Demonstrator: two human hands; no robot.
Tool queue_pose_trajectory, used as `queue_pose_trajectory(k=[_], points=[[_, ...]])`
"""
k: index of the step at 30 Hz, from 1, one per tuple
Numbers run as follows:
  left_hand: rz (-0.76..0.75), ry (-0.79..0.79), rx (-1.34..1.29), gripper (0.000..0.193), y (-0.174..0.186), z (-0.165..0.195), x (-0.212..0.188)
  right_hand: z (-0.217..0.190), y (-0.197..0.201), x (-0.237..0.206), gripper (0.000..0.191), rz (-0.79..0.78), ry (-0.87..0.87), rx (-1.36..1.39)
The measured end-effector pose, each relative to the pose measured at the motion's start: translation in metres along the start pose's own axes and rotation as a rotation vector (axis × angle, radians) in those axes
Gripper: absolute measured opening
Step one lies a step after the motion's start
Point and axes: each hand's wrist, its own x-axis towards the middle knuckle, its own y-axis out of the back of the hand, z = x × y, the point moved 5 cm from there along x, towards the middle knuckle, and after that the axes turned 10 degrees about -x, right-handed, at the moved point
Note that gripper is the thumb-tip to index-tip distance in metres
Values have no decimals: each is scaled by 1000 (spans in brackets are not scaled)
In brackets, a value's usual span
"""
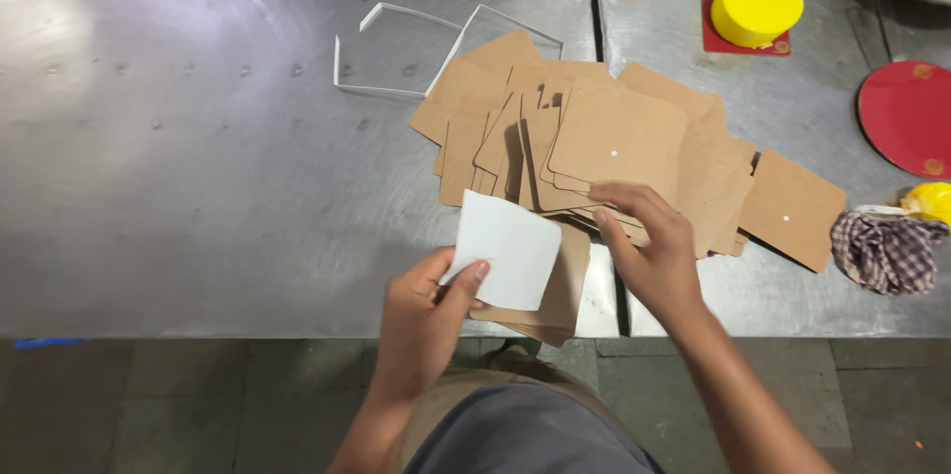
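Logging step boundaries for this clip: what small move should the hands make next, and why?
Probably the right hand should draw one brown square cardboard sheet off the fanned pile toward the left hand. Its fingers already rest on the pile's near edge, while the left hand pinches a white square card above a small brown cardboard stack at the steel table's edge.

Our left hand [428, 308] pinches thumb against fingers, forearm low — our right hand [649, 246] reaches forward, fingers curled down.
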Motion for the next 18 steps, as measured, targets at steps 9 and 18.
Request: queue_pose_trajectory(k=[9, 18], points=[[-205, -205, 178, 21, -34, 23, -6, -89, 9, -15, 21, -8, 37, 118], [-225, -384, 375, 17, -39, 34, -4, -74, 2, -8, 12, -133, -70, 130]])
